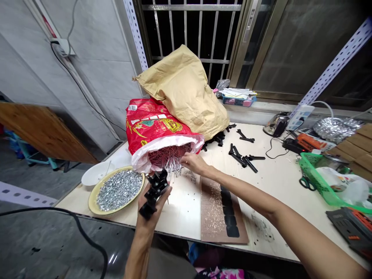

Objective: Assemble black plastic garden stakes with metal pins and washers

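Note:
My left hand (149, 211) is closed around a stack of black plastic clips (155, 190), held just above the table's near edge. My right hand (194, 162) reaches into the mouth of a red sack (151, 130) lying on its side, its fingers pinching among the long metal nails (171, 159) that spill out. A yellow plate (94, 207) heaped with small silver metal pieces (119, 190) sits to the left of my left hand.
A brown paper sack (186, 89) leans on the red one. Loose black clips (242, 155) lie mid-table. A brown board (223, 209) with black pads lies near the front. A green basket (316, 174), scissors (305, 182) and tools sit at right. White bowl (95, 174) at left.

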A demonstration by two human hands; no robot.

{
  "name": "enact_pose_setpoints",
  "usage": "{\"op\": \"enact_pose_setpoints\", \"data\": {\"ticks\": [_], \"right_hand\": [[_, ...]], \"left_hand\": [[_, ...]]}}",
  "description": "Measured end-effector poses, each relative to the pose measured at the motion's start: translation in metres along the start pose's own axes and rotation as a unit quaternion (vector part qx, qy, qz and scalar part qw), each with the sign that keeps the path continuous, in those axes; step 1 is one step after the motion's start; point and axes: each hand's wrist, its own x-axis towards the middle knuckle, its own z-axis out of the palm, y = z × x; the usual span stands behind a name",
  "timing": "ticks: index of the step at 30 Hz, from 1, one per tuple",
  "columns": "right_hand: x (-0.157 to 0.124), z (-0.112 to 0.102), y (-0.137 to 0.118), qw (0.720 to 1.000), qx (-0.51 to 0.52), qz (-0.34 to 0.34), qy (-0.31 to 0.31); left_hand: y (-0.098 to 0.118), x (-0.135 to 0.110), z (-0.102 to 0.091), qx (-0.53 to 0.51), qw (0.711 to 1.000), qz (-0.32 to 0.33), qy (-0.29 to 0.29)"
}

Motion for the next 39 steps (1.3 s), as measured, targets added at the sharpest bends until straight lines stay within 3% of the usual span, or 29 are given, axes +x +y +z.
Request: {"op": "enact_pose_setpoints", "data": {"ticks": [3,7,12,15,18,21,23,25,27,29,33,36,39], "right_hand": [[-0.004,0.033,0.010,0.987,-0.135,-0.054,-0.073],[0.001,0.053,0.011,0.979,-0.164,-0.106,-0.064],[0.004,0.039,0.013,0.996,-0.008,-0.075,0.049],[0.007,0.017,0.006,0.984,0.120,-0.023,0.130],[0.013,-0.006,-0.008,0.948,0.295,-0.002,0.122],[0.017,-0.024,-0.026,0.890,0.445,0.003,0.101],[0.018,-0.030,-0.039,0.860,0.498,-0.010,0.106],[0.017,-0.033,-0.049,0.848,0.515,-0.022,0.126],[0.015,-0.036,-0.055,0.861,0.487,-0.031,0.143],[0.013,-0.041,-0.057,0.900,0.410,-0.059,0.135],[0.009,-0.056,-0.058,0.973,0.184,-0.142,0.017],[0.006,-0.068,-0.064,0.985,0.034,-0.158,-0.067],[0.007,-0.079,-0.075,0.978,-0.050,-0.154,-0.132]], "left_hand": [[-0.002,0.001,0.002,-0.014,1.000,-0.026,-0.003],[0.001,0.002,0.006,-0.097,0.992,-0.085,-0.003],[0.002,0.008,0.006,-0.203,0.962,-0.181,0.023],[-0.005,0.012,0.008,-0.202,0.953,-0.222,0.032],[-0.011,0.015,0.013,-0.177,0.956,-0.232,0.039],[-0.010,0.017,0.019,-0.165,0.962,-0.217,0.027],[-0.006,0.018,0.022,-0.158,0.966,-0.206,0.014],[-0.001,0.018,0.025,-0.143,0.970,-0.198,0.006],[0.002,0.018,0.025,-0.125,0.974,-0.190,0.005],[0.003,0.018,0.024,-0.107,0.979,-0.171,0.004],[-0.001,0.018,0.017,-0.052,0.992,-0.113,0.001],[-0.004,0.019,0.016,-0.025,0.997,-0.070,-0.009],[-0.006,0.019,0.019,-0.024,0.998,-0.053,-0.036]]}}
